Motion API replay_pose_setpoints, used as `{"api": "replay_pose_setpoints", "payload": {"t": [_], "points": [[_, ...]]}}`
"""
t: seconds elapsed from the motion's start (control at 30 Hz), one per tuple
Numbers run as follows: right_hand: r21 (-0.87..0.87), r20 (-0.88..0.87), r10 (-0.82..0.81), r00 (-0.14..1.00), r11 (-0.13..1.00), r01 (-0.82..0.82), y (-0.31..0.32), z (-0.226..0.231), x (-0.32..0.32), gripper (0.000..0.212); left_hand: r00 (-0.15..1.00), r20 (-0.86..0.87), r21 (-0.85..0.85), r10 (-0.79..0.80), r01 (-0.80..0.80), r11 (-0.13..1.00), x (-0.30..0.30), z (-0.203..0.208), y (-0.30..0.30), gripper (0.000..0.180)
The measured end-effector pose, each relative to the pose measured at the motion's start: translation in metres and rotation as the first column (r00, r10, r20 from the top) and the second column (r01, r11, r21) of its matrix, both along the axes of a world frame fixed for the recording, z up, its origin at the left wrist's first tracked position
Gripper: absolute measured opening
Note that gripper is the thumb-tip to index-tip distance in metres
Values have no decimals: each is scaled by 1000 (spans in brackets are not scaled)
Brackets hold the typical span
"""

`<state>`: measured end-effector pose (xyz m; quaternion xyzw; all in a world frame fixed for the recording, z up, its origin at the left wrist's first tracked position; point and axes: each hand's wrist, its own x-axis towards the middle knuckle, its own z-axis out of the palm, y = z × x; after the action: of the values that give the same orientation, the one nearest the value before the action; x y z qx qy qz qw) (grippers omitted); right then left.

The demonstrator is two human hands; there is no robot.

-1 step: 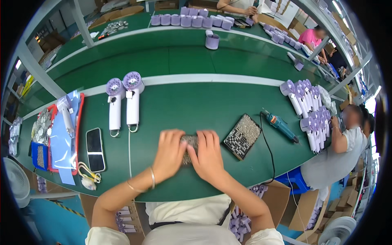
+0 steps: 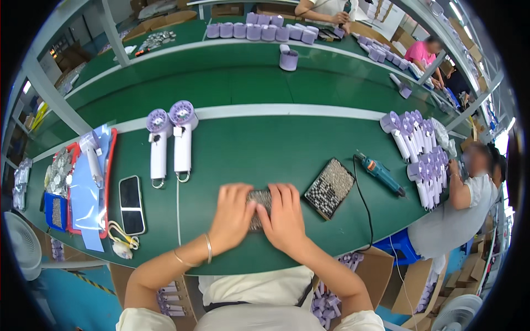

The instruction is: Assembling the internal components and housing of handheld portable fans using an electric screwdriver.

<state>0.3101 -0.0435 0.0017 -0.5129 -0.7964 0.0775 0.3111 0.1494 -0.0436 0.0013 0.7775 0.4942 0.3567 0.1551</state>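
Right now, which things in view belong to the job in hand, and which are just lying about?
Likely part of the job:
- small metal parts between left hand and right hand
- black-rimmed parts tray
- teal electric screwdriver
- two purple-and-white handheld fans

Apparently just lying about:
- smartphone
- yellow-and-white cable

We note green bench (image 2: 243, 154); from black parts tray (image 2: 317, 209): teal screwdriver (image 2: 381, 174) right, small box (image 2: 259, 194) left, phone (image 2: 131, 197), two fans (image 2: 158, 157) farther left.
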Motion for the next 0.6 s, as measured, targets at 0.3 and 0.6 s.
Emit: {"api": "replay_pose_setpoints", "payload": {"t": [0.3, 0.6], "points": [[27, 7, -20, 1000, 999, 20, -1, -2, -3, 48, 999, 35, -47, 18, -17, 999, -3, -7, 8, 31], [5, 31, -57, 998, 998, 56, 27, 2, -16, 52, 995, 96, -72, 32, -26, 997, -12, 2, 29, 31]]}}
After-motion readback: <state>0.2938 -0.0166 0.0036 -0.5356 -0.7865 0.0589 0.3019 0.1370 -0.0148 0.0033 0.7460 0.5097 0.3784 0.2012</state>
